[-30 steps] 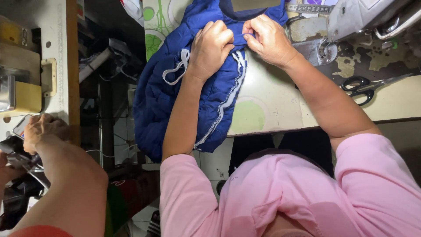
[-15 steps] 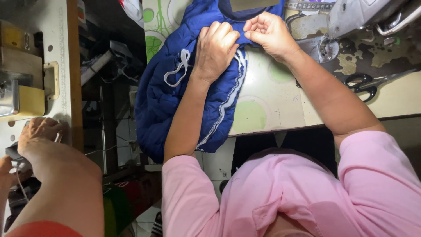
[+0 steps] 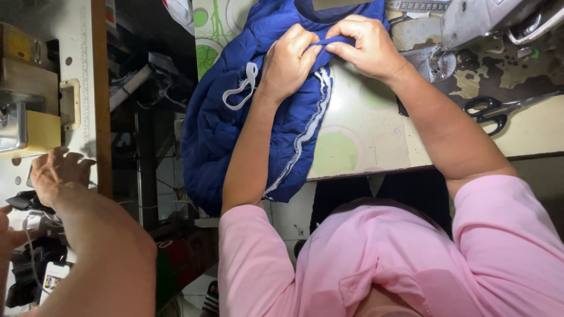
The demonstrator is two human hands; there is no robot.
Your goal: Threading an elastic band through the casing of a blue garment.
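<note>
A blue quilted garment (image 3: pixel 217 135) with white striped trim and a white cord loop (image 3: pixel 238 94) lies on the sewing table and hangs over its left edge. My left hand (image 3: pixel 288 58) presses down on the garment and pinches a fold of its blue fabric. My right hand (image 3: pixel 367 47) pinches the same fold from the other side, fingertips almost touching the left hand. Both hands are just left of the sewing machine (image 3: pixel 482 20).
Black-handled scissors (image 3: pixel 490 111) lie on the table (image 3: pixel 358 135) at the right. A co-worker's hand (image 3: pixel 59 170) and forearm reach over a second machine table (image 3: pixel 76 58) at the left. A dark gap with cables separates the two tables.
My two hands have drawn closer together on the fold of blue fabric. The co-worker's hand has spread its fingers and shifted slightly.
</note>
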